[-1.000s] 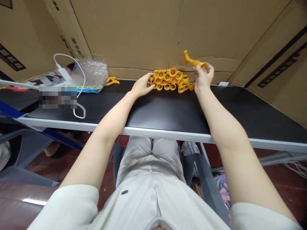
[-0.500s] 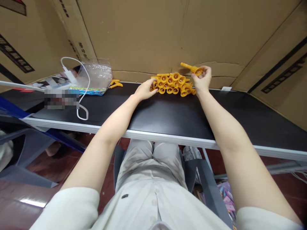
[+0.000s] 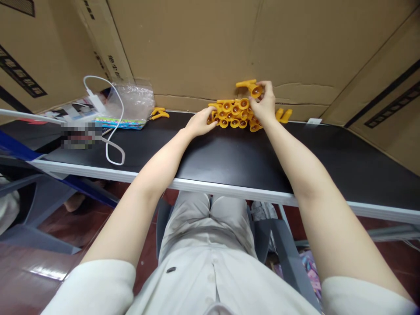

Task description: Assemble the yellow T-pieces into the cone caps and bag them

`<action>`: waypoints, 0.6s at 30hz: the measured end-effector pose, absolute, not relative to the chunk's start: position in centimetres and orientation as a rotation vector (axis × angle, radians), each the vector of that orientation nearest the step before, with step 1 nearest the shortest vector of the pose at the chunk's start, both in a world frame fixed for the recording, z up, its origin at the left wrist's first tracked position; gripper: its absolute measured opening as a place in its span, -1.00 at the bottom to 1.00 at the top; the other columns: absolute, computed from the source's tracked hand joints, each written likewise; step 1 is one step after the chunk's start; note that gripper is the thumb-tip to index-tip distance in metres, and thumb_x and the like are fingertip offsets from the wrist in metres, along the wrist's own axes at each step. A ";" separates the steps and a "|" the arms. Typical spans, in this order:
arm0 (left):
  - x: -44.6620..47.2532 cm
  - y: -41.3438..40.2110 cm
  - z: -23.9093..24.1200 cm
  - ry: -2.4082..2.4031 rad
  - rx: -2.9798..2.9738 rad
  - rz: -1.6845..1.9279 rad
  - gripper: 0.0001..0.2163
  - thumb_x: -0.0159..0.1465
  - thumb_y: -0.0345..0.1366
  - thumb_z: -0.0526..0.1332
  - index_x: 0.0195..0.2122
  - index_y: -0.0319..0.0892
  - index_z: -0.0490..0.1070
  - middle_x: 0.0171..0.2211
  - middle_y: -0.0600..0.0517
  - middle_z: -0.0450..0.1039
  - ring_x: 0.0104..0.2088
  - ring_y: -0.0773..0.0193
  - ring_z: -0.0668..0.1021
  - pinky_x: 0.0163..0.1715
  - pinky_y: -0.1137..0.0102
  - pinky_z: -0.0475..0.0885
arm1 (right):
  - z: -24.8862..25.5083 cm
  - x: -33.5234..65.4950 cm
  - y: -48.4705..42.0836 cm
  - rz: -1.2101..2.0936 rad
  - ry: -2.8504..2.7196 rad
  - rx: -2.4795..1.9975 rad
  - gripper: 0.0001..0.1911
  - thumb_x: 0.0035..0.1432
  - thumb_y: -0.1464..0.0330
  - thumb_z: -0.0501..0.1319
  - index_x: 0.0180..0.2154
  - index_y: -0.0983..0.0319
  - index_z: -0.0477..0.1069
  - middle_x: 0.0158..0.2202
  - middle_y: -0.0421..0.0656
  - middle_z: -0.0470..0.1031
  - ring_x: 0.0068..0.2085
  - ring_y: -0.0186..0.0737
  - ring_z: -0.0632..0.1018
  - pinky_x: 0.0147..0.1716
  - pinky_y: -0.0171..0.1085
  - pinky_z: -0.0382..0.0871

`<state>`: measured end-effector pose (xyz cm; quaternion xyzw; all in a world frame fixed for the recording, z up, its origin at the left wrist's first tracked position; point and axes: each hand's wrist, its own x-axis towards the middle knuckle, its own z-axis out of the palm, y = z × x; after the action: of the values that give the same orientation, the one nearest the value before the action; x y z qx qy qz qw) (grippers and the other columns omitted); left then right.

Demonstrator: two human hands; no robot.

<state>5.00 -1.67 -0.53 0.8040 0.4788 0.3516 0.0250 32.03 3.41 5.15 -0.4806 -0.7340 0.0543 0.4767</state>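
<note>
Yellow horn-shaped pieces (image 3: 235, 113) are stacked on the black tabletop, their round flared openings facing me. My left hand (image 3: 200, 122) is closed round the left end of the stack, thumb in front and fingers partly hidden behind. Above the stack's right side, my right hand (image 3: 265, 103) pinches a yellow horn-shaped piece (image 3: 256, 90) by its flared end, its stem pointing left. Another yellow stem shows just behind that piece; I cannot tell whether the hand holds it too. The right hand covers part of the stack's right end.
Two yellow pieces (image 3: 284, 115) lie right of my right hand. Farther left are small yellow items (image 3: 159, 113), a clear plastic bag (image 3: 133, 103) and a white cable (image 3: 122, 113). Cardboard (image 3: 197, 48) walls the back; a white tag (image 3: 314, 121) lies near it.
My right hand has moved left with the yellow horn-shaped piece, over the stack. Two yellow pieces on its right have come into view. My left hand has stayed at the stack's left end.
</note>
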 end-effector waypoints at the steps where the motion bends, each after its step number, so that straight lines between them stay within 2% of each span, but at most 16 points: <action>1: 5.0 -1.6 -0.6 1.474 2.489 1.096 -0.53 0.40 -0.34 0.35 0.34 -0.18 0.49 0.09 -0.18 0.72 0.08 -0.03 0.75 0.23 0.11 0.62 | 5.1 31.9 3.6 0.112 -1.785 -1.166 -0.39 0.39 -0.03 0.39 0.37 -0.15 0.37 0.34 -0.10 0.58 0.43 0.27 0.49 0.44 0.31 0.45; 6: 4.8 -1.2 -0.8 1.468 2.500 1.100 -0.53 0.39 -0.32 0.36 0.32 -0.18 0.49 0.05 -0.16 0.72 0.03 -0.02 0.76 0.24 0.09 0.62 | 5.0 32.6 4.3 0.090 -1.782 -1.291 -0.50 0.40 0.20 0.36 0.32 -0.10 0.44 0.33 -0.08 0.61 0.39 0.29 0.55 0.47 0.28 0.44; 9: 4.8 -1.1 -0.8 1.470 2.500 1.089 -0.54 0.39 -0.31 0.35 0.32 -0.18 0.49 0.04 -0.17 0.71 0.04 -0.02 0.76 0.24 0.09 0.62 | 5.4 33.1 3.7 0.201 -1.793 -1.400 -0.50 0.43 0.34 0.34 0.33 -0.05 0.46 0.33 -0.13 0.64 0.35 0.15 0.61 0.45 0.12 0.48; 11: 4.8 -1.0 -0.9 1.463 2.499 1.092 -0.55 0.40 -0.30 0.34 0.31 -0.17 0.50 0.02 -0.16 0.71 0.05 -0.02 0.75 0.25 0.08 0.61 | 5.8 33.3 3.0 0.300 -1.778 -1.423 -0.45 0.46 0.46 0.32 0.40 0.10 0.44 0.41 -0.08 0.60 0.36 -0.01 0.62 0.45 -0.08 0.48; 14: 4.8 -1.0 -1.0 1.455 2.507 1.104 -0.56 0.39 -0.28 0.34 0.29 -0.16 0.50 0.00 -0.14 0.72 0.05 -0.02 0.75 0.25 0.09 0.61 | 6.7 33.8 2.6 0.414 -1.740 -1.365 -0.41 0.54 0.58 0.25 0.51 0.41 0.35 0.55 0.08 0.45 0.48 -0.20 0.54 0.48 -0.34 0.37; 16: 4.7 -0.9 -1.0 1.454 2.516 1.101 -0.56 0.40 -0.27 0.34 0.29 -0.16 0.50 0.00 -0.14 0.72 0.03 -0.01 0.75 0.24 0.09 0.61 | 7.2 34.8 3.2 0.417 -1.703 -1.332 -0.45 0.60 0.59 0.20 0.52 0.47 0.34 0.57 0.14 0.41 0.50 -0.25 0.52 0.45 -0.37 0.39; 18: 4.7 -1.0 -1.0 1.462 2.520 1.080 -0.56 0.40 -0.28 0.33 0.30 -0.17 0.51 0.00 -0.14 0.72 0.02 -0.01 0.75 0.22 0.10 0.62 | 7.4 36.4 4.2 0.330 -1.641 -1.372 -0.51 0.64 0.59 0.15 0.48 0.46 0.41 0.54 0.16 0.46 0.47 -0.24 0.56 0.42 -0.34 0.44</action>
<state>4.70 -0.95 -0.98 0.8109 0.4705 0.3477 0.0171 36.38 4.20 7.43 -0.5599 -0.6694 0.1347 0.4694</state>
